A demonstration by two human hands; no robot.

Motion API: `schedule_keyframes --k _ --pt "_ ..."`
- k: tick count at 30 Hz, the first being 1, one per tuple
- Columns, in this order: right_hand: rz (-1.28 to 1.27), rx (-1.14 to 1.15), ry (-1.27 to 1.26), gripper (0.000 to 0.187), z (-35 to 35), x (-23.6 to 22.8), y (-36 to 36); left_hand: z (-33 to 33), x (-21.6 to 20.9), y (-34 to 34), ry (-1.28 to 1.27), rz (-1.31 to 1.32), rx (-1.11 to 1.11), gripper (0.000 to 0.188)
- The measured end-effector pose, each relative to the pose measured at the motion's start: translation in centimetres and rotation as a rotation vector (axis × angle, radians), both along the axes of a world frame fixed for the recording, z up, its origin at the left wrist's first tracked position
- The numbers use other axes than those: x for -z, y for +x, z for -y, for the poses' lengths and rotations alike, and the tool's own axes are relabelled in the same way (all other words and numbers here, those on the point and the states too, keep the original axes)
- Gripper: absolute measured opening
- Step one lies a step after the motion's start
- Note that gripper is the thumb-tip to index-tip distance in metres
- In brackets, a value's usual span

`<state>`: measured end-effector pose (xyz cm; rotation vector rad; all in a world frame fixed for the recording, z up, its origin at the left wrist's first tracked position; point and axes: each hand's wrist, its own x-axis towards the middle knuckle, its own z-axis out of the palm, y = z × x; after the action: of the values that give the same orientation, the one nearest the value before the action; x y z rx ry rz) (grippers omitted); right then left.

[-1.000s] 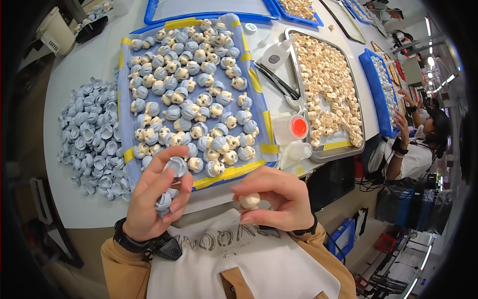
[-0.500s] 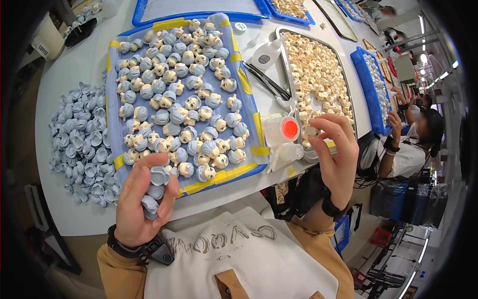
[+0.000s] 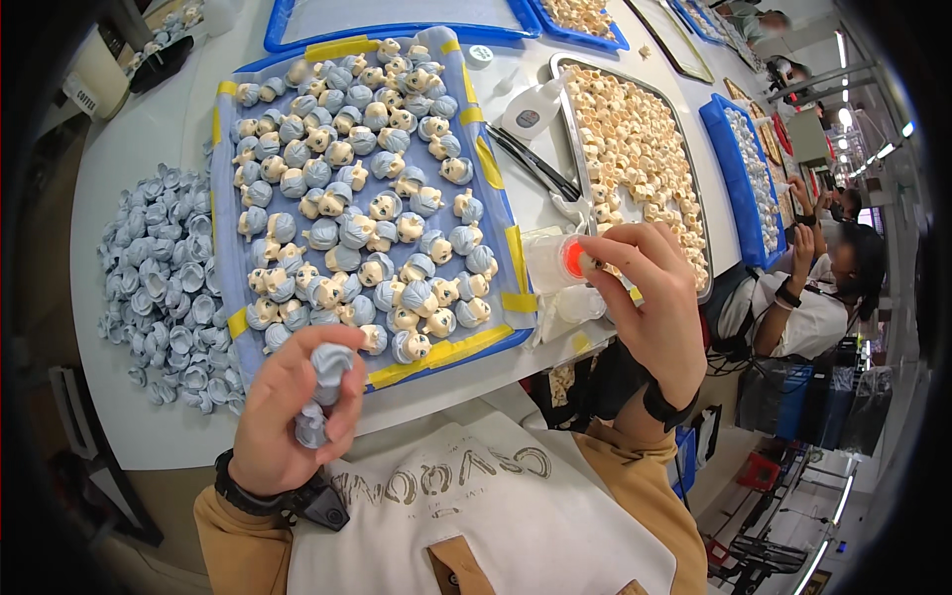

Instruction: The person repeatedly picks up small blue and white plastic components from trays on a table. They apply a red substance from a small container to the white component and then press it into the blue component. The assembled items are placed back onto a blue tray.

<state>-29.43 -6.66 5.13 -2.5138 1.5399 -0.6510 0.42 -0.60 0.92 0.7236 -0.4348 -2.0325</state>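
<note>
My left hand is closed around a few blue-grey hair-shell pieces for doll heads, at the near edge of the blue tray. Between thumb and fingertips of my right hand is a small cream doll-face piece, mostly hidden by the fingers. It is right beside a translucent cup with a red round top; whether they touch I cannot tell. Many small doll heads with blue hair lie on the lined, yellow-taped tray. A heap of loose hair shells lies to its left.
A metal tray of cream pieces stands at the right, with a white squeeze bottle and black tweezers beside it. Another blue tray holds pale parts farther right. A co-worker sits at the right.
My right hand has moved left with the cream piece, to the red-topped cup. My left hand has shifted slightly right, and the hair shells in it have turned.
</note>
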Motion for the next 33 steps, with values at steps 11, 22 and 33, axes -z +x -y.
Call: schedule_keyframes --k 11,22,33 --pt "0.124 0.097 -0.141 0.025 -1.3 1.6 -0.5 0.1 -0.4 0.0 -0.147 0.22 0.01 0.042" --pt "0.67 -0.128 -0.016 0.038 -4.2 1.7 3.1 -0.1 -1.2 -1.6 -0.27 0.495 0.097 0.038" --pt "0.573 -0.484 0.09 0.036 -3.4 1.7 7.5 0.2 -0.5 -1.7 -0.681 0.648 0.078 0.043"
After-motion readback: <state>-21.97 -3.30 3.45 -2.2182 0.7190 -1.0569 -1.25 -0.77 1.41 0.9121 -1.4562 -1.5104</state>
